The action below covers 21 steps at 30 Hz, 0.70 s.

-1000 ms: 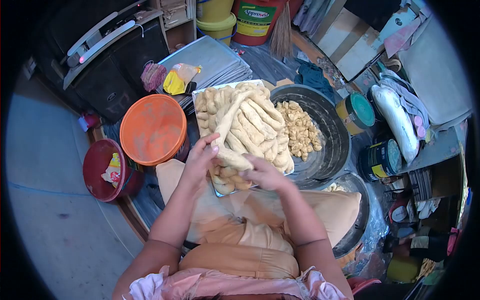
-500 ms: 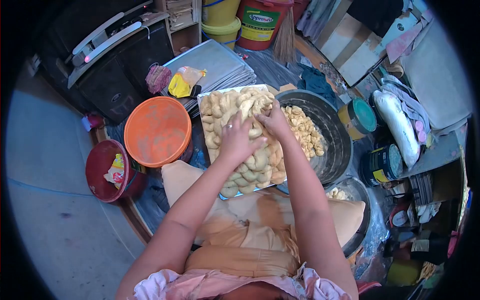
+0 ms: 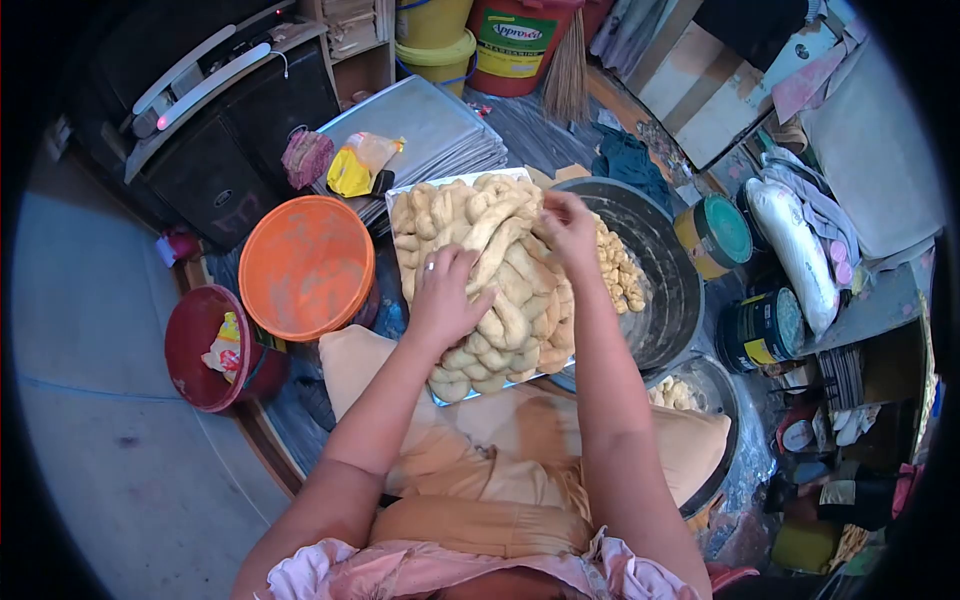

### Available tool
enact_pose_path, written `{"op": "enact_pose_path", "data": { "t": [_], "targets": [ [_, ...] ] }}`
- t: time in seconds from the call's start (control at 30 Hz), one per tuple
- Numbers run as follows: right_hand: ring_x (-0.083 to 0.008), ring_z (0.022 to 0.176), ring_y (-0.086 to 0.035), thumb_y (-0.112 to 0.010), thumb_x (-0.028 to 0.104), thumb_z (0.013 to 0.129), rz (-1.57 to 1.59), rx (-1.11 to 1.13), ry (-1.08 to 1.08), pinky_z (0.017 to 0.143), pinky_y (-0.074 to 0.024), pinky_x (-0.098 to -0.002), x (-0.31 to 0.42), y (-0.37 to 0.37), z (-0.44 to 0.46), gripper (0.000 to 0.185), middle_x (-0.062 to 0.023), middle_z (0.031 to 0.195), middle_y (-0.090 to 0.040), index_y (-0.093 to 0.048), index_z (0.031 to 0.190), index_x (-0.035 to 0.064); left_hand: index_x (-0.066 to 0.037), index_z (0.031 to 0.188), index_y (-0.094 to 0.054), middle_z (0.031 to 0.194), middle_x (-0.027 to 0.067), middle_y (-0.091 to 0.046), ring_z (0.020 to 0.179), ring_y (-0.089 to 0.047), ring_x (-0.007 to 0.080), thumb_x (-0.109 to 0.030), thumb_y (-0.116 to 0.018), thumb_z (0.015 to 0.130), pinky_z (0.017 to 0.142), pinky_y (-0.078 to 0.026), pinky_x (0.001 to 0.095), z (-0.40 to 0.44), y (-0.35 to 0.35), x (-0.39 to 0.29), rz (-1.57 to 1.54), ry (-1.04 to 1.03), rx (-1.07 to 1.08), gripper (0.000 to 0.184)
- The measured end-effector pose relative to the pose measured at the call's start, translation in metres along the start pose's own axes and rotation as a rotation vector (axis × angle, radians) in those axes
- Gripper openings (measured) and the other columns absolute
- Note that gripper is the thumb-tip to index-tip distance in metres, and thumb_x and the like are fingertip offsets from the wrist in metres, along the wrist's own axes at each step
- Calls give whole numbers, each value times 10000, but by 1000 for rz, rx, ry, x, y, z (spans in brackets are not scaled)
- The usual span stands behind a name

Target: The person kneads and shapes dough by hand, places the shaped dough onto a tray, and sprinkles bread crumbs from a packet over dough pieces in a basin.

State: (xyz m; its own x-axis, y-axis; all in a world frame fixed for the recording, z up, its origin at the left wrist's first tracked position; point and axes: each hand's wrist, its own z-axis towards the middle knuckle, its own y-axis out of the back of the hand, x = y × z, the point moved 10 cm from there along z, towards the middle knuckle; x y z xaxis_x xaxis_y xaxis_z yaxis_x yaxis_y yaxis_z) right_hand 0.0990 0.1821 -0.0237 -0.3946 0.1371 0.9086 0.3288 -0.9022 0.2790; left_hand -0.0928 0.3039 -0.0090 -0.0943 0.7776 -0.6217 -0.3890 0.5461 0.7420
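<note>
Long twisted pieces of pale dough (image 3: 490, 325) lie heaped on a light tray (image 3: 458, 178) over my lap. My left hand (image 3: 445, 300), with a ring on one finger, rests on the left side of the heap, its fingers apart and touching a dough strand. At the upper right of the heap, my right hand (image 3: 568, 232) has its fingers bent together at the dough's edge; what is between them is hidden. Small knotted dough pieces (image 3: 618, 270) sit in a large black basin (image 3: 665, 310) just right of the tray.
An orange bucket (image 3: 307, 268) and a dark red basin (image 3: 210, 345) stand at the left. Stacked metal trays (image 3: 420, 125) lie beyond the dough, a yellow bag (image 3: 352, 170) on them. Paint-type tins (image 3: 722, 235) stand at the right. A second basin (image 3: 735, 410) is below the black one.
The strand earlier held up between my hands now lies on the heap. My left hand has shifted left and down; my right hand has moved slightly right, away from it.
</note>
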Motion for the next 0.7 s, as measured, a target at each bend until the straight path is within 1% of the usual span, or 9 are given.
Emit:
{"op": "enact_pose_path", "data": {
  "t": [0.13, 0.2, 0.23, 0.33, 0.43, 0.53, 0.63, 0.67, 0.7],
  "targets": [
    [-218, 834, -618, -663, 164, 781, -175, -53, -275, 767, -489, -300, -56, 35, -15, 323, -150, 935, -632, -636, 1048, -15, -109, 1285, -498, 1383, 179, -383, 1301, -340, 349, -366, -635, 805, 1045, -281, 504, 30, -6, -32, 184, -175, -56, 562],
    [-261, 856, -618, -658, 177, 780, -432, -9, -43, 791, -485, -326, -39, 30, -30, 314, -175, 945, -628, -646, 1025, -19, -152, 1317, -487, 1426, 158, -358, 1332, -313, 339, -376, -593, 839, 1053, -260, 524, 48, -27, -44, 295, -327, -25, 538],
    [-283, 867, -618, -656, 183, 779, -559, 16, 74, 803, -483, -338, -21, 22, -39, 310, -187, 950, -626, -651, 1013, -21, -165, 1318, -487, 1434, 143, -356, 1339, -308, 331, -371, -575, 852, 1058, -254, 520, 61, -38, -33, 339, -260, 33, 516],
    [-342, 927, -595, -640, 178, 786, -430, 228, -289, 856, -459, -375, -5, 14, -56, 319, -227, 982, -611, -642, 1035, -21, -198, 1310, -500, 1429, 85, -392, 1351, -308, 298, -338, -506, 902, 1074, -240, 510, 85, -54, 1, 424, -91, 155, 432],
    [-315, 878, -599, -629, 168, 793, -482, 55, 21, 829, -465, -367, -9, 25, -55, 333, -204, 933, -621, -627, 1070, -17, -200, 1289, -524, 1415, 76, -412, 1346, -321, 282, -321, -506, 905, 1063, -259, 517, 87, -54, 8, 334, -76, 140, 403],
    [-210, 782, -591, -605, 162, 833, -526, 112, 94, 729, -485, -331, -6, 17, -62, 305, -114, 834, -603, -606, 1089, -3, -194, 1257, -551, 1405, 71, -426, 1339, -335, 270, -294, -502, 911, 1056, -267, 519, 87, -48, 11, 275, -47, 103, 364],
    [-237, 797, -594, -575, 162, 847, -177, 381, -539, 736, -486, -351, -29, 7, -89, 311, -141, 874, -602, -583, 1105, -11, -188, 1235, -565, 1400, 71, -431, 1335, -342, 265, -281, -499, 914, 1060, -261, 511, 89, -47, 12, 282, -60, 109, 340],
    [-302, 838, -591, -552, 150, 848, -162, 421, -620, 785, -480, -391, -43, 3, -97, 340, -191, 935, -597, -546, 1131, -38, -187, 1225, -571, 1397, 71, -434, 1333, -344, 268, -281, -498, 915, 1061, -260, 510, 87, -50, 14, 284, -50, 110, 333],
    [-321, 850, -594, -556, 147, 840, -278, 334, -490, 784, -477, -402, -43, 9, -91, 337, -194, 937, -603, -553, 1128, -27, -185, 1215, -577, 1394, 71, -437, 1331, -347, 271, -281, -497, 915, 1061, -259, 510, 87, -50, 14, 286, -46, 106, 325]
  ]
}}
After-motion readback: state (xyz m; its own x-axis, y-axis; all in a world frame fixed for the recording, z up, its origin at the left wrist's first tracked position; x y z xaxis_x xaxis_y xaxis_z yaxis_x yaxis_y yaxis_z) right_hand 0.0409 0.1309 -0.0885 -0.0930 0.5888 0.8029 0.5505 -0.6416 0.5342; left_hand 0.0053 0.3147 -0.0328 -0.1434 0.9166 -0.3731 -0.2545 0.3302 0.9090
